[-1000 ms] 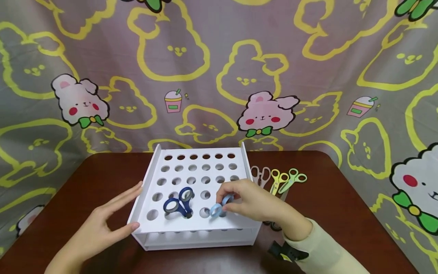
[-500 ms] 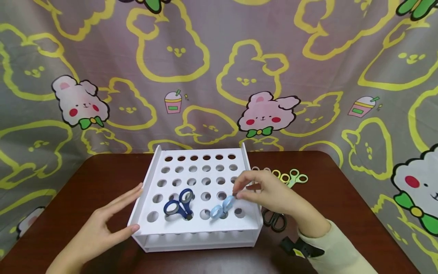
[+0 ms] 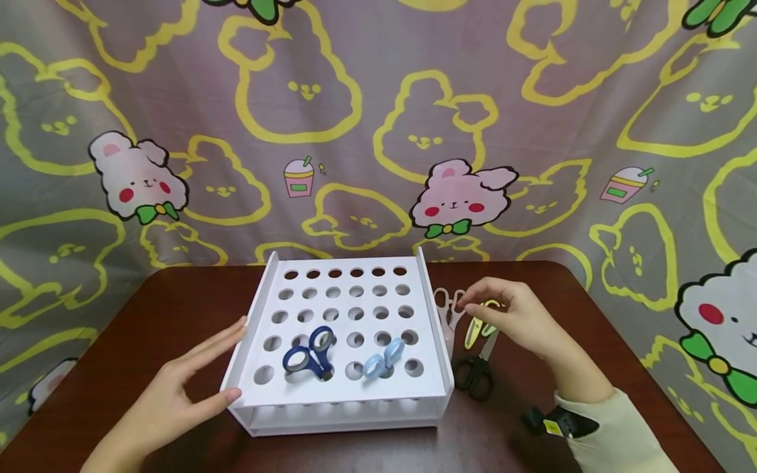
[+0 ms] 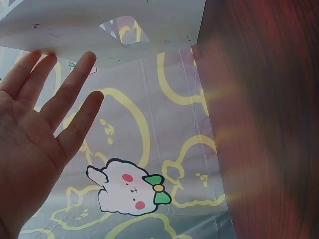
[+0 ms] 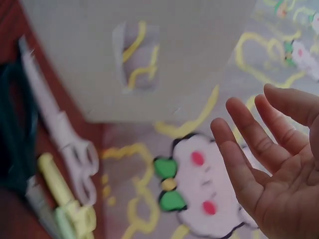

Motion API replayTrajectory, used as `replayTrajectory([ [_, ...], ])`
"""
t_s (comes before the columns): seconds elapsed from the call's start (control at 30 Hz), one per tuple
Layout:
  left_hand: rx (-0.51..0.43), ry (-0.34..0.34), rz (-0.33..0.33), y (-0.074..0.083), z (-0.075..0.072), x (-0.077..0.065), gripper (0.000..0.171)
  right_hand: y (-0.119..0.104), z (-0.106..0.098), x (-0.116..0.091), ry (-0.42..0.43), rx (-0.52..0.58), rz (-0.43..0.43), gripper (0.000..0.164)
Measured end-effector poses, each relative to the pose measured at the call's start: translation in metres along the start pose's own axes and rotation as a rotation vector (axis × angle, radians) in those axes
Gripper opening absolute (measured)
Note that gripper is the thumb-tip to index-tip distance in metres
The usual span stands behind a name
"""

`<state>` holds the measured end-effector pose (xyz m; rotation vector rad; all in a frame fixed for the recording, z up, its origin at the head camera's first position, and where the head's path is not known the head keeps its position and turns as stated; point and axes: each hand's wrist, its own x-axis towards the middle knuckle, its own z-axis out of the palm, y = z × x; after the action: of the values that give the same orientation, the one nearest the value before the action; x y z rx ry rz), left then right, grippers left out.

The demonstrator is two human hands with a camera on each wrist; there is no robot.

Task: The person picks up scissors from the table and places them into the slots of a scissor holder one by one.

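Note:
A white rack (image 3: 319, 395) with rows of round holes stands on the table. Dark blue scissors (image 3: 320, 359) and light blue scissors (image 3: 385, 360) sit in its front holes, handles up. My left hand (image 3: 171, 397) rests against the rack's left side, fingers spread and straight. To the right of the rack, my right hand (image 3: 520, 318) hovers above the loose scissors, its fingers loosely bent and holding nothing. Beneath and beside it lie pale pinkish-grey scissors (image 3: 449, 332), yellow scissors (image 3: 472, 333), black-handled scissors (image 3: 476, 381) and light green scissors (image 3: 488, 330), partly hidden by the hand.
The brown table (image 3: 195, 289) spreads out on both sides of the rack. A patterned curtain (image 3: 355, 151) hangs behind and around it. Cutouts show in the rack's side walls (image 5: 174, 59) in the wrist views.
My right hand has let go of the light blue scissors and moved right, over the loose scissors. The light blue scissors stay in the rack. My left hand has kept its place.

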<state>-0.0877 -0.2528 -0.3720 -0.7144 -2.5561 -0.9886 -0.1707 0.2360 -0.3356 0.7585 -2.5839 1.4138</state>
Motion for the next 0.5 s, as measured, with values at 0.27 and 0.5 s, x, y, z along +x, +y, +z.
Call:
replayTrajectory([
  [0.27, -0.026, 0.018, 0.063, 0.002, 0.001, 0.001, 0.079, 0.045, -0.005, 0.009, -0.003, -0.006, 0.173, 0.015],
  [0.5, -0.022, 0.010, 0.032, 0.002, 0.001, -0.001, 0.079, 0.074, -0.003, 0.022, -0.043, -0.043, 0.218, 0.022],
])
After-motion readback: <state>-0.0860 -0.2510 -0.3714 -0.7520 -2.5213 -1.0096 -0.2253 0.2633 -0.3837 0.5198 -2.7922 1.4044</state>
